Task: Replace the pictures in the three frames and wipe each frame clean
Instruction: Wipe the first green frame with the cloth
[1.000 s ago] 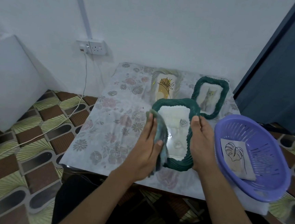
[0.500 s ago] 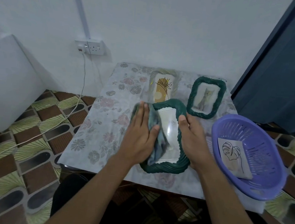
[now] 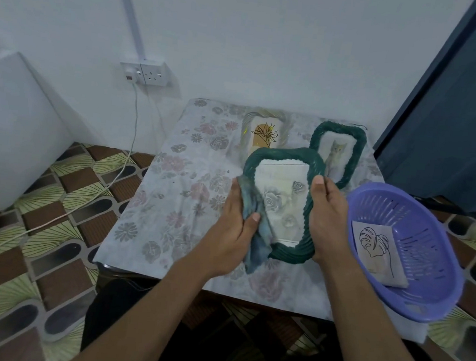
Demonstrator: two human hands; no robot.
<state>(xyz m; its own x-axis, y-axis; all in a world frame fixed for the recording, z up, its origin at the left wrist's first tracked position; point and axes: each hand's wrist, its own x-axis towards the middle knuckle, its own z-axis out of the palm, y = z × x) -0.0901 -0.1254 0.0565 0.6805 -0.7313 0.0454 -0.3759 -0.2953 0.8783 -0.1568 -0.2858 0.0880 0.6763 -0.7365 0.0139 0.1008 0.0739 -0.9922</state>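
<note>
Floral-cloth table (image 3: 168, 208) against the wall. A purple basket (image 3: 433, 304) sits at its near right corner, overhanging the edge, with 1 leaf-line picture (image 3: 377, 250) lying inside. The green woven frame (image 3: 286, 157) is held up off the table near the middle of the near edge, between the 2 hands. Its long axis runs from near edge to far edge, top tipped away. The pane looks empty, the tablecloth flowers seem to show through, but glare makes that unsure. At the far edge are 2 more frames: a green cat frame (image 3: 359, 150) toward the far right corner and a pale frame (image 3: 250, 121) with a gold print just left of it. Right hand (image 3: 327, 217) clamps the right rail, thumb on the front. Left hand (image 3: 231, 226) pinches a blue-grey cloth (image 3: 254, 239) against the left rail. The pane lies just right of the cloth, so the left hand is nearer for the wipe, and the stroke likely goes rightward or along the long axis.
</note>
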